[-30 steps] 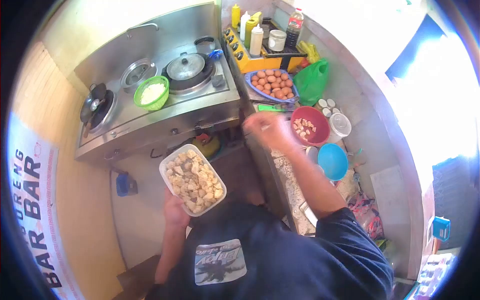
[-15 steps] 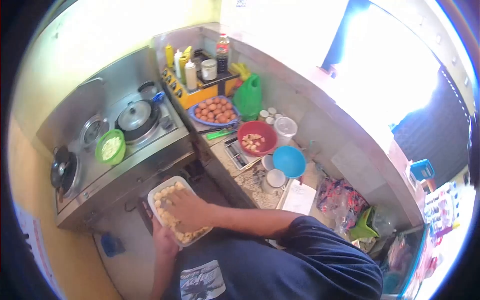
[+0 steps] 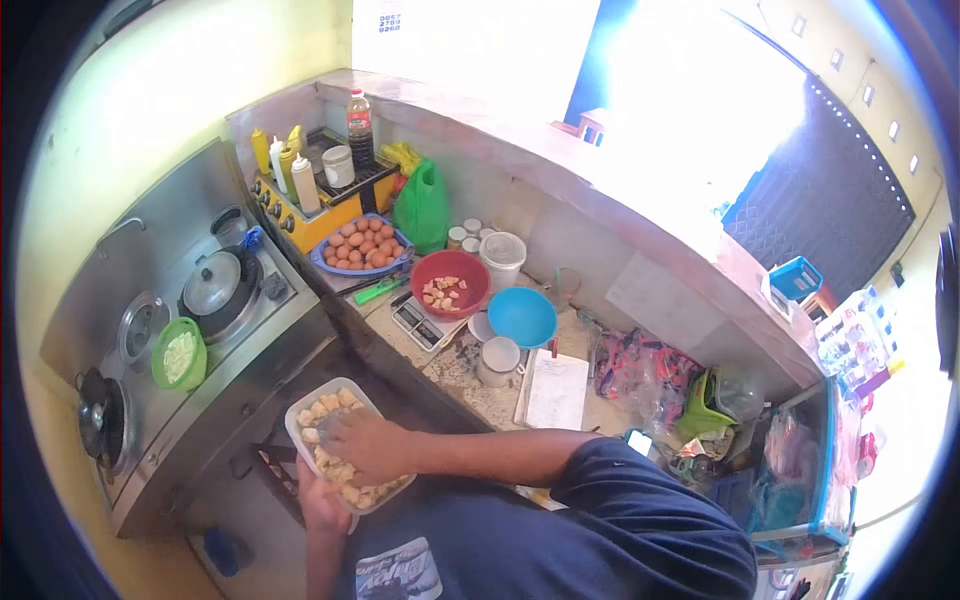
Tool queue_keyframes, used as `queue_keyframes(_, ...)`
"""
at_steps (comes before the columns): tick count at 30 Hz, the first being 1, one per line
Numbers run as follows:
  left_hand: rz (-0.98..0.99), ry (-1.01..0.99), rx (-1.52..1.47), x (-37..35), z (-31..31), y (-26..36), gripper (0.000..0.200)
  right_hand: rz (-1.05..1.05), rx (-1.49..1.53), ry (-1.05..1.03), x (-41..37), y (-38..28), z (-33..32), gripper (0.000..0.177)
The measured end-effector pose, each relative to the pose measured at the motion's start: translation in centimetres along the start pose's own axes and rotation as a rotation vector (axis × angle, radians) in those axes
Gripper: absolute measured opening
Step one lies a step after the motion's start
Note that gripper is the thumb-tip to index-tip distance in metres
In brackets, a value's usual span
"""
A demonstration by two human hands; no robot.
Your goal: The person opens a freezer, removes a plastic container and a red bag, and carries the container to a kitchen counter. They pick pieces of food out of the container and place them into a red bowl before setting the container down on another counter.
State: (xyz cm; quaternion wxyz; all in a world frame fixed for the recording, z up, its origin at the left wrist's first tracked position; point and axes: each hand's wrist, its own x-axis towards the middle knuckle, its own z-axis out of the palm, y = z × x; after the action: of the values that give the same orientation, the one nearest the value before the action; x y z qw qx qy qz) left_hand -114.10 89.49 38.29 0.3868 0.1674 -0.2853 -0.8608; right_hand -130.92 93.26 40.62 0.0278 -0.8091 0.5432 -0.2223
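Note:
A white rectangular plastic container [image 3: 291,415], held in front of my body, is filled with pale, tan chunks of food [image 3: 322,404]. My left hand [image 3: 324,503] is closed around its near left side and supports it, with some of the fingers hidden beneath. From the right, my right hand [image 3: 368,446] reaches into the container. Its fingers are stretched out over the chunks, and the fingertips are partly lost among them. A red bowl [image 3: 430,272] with similar pale pieces sits on a kitchen scale [image 3: 418,326] on the counter.
On the left stove are a lidded pot [image 3: 212,283] and a green basket [image 3: 197,365] of pale pieces. The counter carries a basket of eggs [image 3: 360,245], a blue bowl [image 3: 523,318], a white mug [image 3: 498,362], an open notebook [image 3: 557,390] and plastic bags [image 3: 645,375].
The view has swung, so the counter and stove appear further left and lower. My right hand stays in the container and has shifted slightly over the chunks. My left hand keeps its hold.

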Motion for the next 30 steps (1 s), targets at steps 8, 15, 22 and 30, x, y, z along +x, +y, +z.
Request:
queue_keyframes(8,0.006,0.039,0.027,-0.1,1.3,-0.9,0.087,-0.092,0.073,-0.105,-0.3,2.3,0.3,0.062)
queue_keyframes(15,0.007,0.114,0.060,0.5,1.6,-1.9,0.089,-0.132,0.187,-0.032,0.0,4.4,-0.6,0.062)
queue_keyframes(22,0.000,0.086,0.082,1.9,2.5,-2.7,0.086,-0.094,0.232,0.024,0.7,6.4,-1.7,0.050)
queue_keyframes(30,-0.049,0.090,0.112,4.1,3.8,-3.3,0.091,0.030,0.329,0.106,1.4,8.8,-3.4,0.036)
